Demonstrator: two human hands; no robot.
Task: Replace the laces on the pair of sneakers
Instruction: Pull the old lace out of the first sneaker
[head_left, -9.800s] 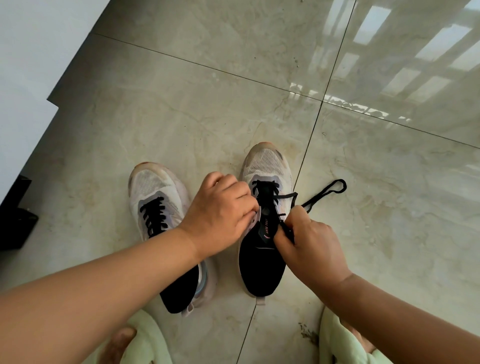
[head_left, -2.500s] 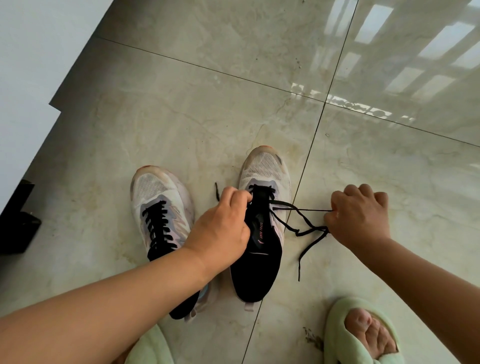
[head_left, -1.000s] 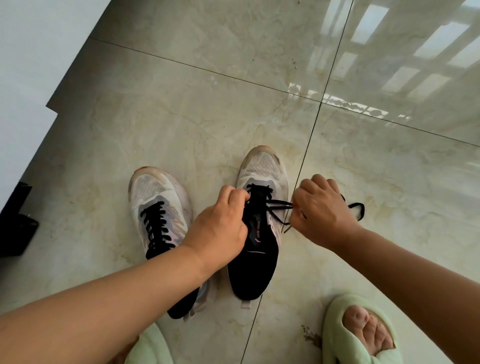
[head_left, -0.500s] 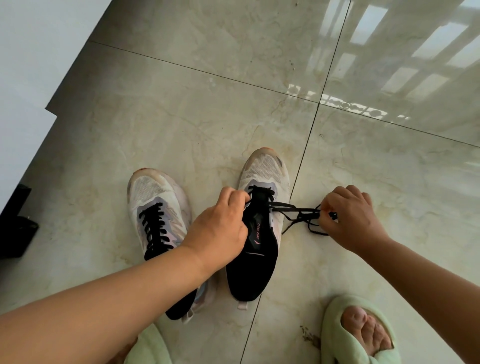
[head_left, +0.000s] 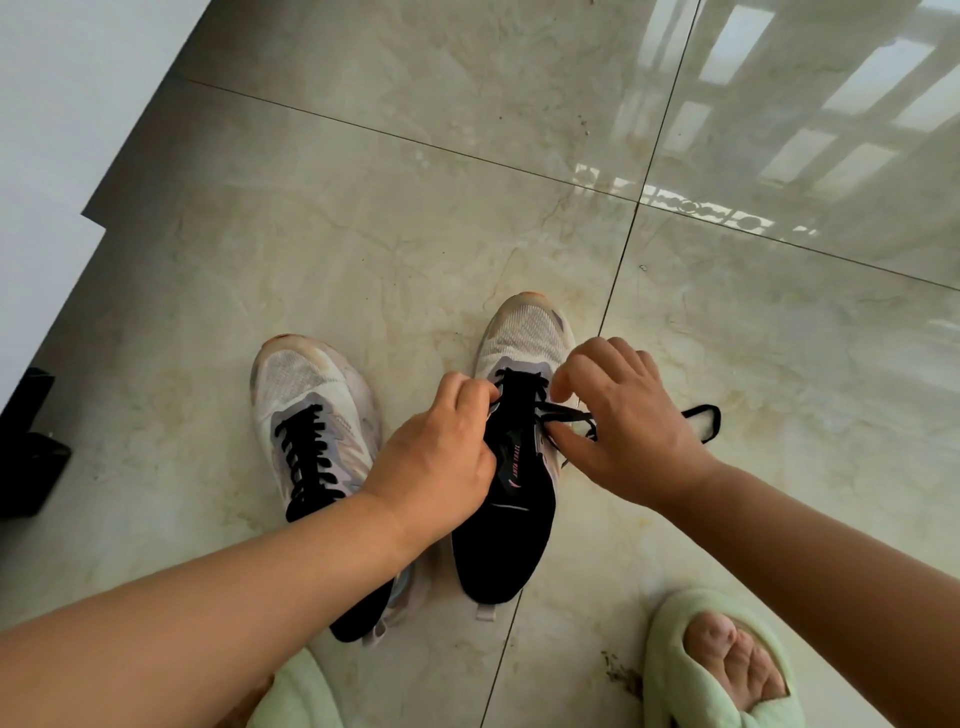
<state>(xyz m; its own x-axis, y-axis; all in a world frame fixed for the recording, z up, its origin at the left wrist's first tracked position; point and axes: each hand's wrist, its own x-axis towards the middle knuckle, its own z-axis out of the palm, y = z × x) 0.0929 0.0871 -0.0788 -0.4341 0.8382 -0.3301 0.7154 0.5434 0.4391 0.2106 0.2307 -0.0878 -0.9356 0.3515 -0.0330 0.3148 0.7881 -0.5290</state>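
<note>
Black lace (head_left: 566, 415) is what you are working out of the right-hand sneaker (head_left: 524, 415), which sits at about 6 o'clock from the frame's centre, toe pointing to 12; your left hand (head_left: 436, 462) has its fingers curled around the tongue and the left eyelet edge at the shoe's 9 o'clock side, so keep that hold firm to stop the shoe sliding on the polished tile (head_left: 415, 234); your right hand (head_left: 628, 431) at the 3 o'clock side seems to pinch the lace between thumb and forefinger near the upper eyelets, the other fingers raised and loosely curved; draw one crossing at a time, pulling outward toward 3 o'clock, rather than yanking the whole length; a loop of slack trails on the floor beyond your wrist, so mind it does not knot; this sneaker is pale mesh, scuffed at the toe, with a black tongue and lining; its mate (head_left: 311, 426) at 9 o'clock looks fully laced in black.
</note>
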